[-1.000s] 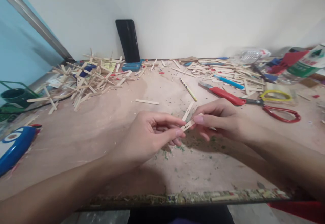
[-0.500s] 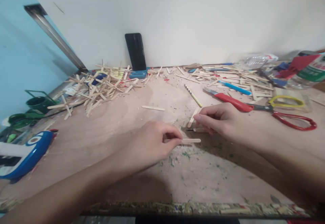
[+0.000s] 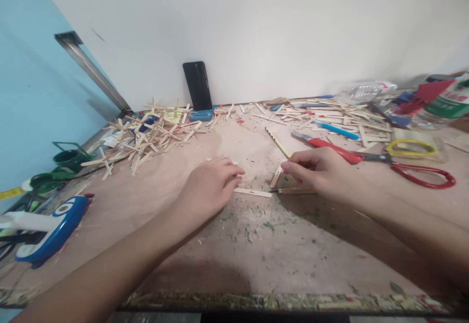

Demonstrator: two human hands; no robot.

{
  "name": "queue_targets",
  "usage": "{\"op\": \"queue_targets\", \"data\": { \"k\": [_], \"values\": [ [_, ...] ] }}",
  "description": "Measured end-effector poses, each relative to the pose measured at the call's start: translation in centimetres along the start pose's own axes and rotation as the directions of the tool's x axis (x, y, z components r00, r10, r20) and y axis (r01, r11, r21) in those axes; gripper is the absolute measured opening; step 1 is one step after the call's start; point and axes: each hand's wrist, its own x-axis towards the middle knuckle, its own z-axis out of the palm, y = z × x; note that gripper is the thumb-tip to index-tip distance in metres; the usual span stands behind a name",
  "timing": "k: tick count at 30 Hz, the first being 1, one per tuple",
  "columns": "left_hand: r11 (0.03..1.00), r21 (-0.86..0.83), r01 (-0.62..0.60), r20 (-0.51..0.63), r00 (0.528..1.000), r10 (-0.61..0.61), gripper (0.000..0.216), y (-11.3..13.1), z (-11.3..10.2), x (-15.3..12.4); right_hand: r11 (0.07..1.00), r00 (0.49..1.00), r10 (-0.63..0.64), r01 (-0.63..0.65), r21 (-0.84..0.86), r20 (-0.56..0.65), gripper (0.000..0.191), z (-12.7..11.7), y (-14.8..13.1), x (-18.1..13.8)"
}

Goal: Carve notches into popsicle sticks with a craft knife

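Observation:
My left hand (image 3: 212, 183) hovers low over the board with its fingers loosely apart and nothing between them. Just by its fingertips a flat wooden craft stick (image 3: 252, 192) lies crosswise, with a small dark mark at its middle. Another craft stick (image 3: 236, 162) is mostly hidden behind that hand. My right hand (image 3: 317, 169) is closed, thumb and finger pinched at the upper end of a slanted craft stick (image 3: 276, 177). Under this hand lies a thin-tipped tool with a wooden handle (image 3: 298, 191), its point touching or nearly touching the crosswise stick.
Red-handled scissors (image 3: 381, 158) and a pencil (image 3: 277, 142) lie beyond my right hand. Piles of craft sticks (image 3: 150, 135) spread along the back, with a black phone (image 3: 198, 86) leaning on the wall. A blue-and-white object (image 3: 54, 227) stands at left; green scraps (image 3: 269, 226) litter the board.
My left hand has let go of the crosswise craft stick and drawn back to the left. That stick now lies farther left and away from me. My right hand stays pinched in nearly the same place.

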Motion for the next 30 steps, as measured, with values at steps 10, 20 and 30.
{"op": "queue_targets", "data": {
  "k": [10,20,30],
  "values": [
    [0.954,0.291,0.07,0.042,0.995,-0.086,0.04,-3.8,-1.4,1.3,0.963,0.934,-0.113,0.187,-0.193,0.34,0.042,-3.2,0.8,-0.1],
    [0.955,0.283,0.084,0.081,0.99,-0.111,0.043,-4.1,-1.3,1.9,0.997,0.982,-0.077,0.079,-0.004,0.174,0.048,-2.7,-0.2,0.1],
    [0.989,0.14,-0.041,-0.079,0.996,0.052,0.031,-2.8,-6.7,0.2,0.947,0.975,-0.223,0.219,0.237,-0.007,0.064,-1.9,-0.1,0.4]
  ]
}}
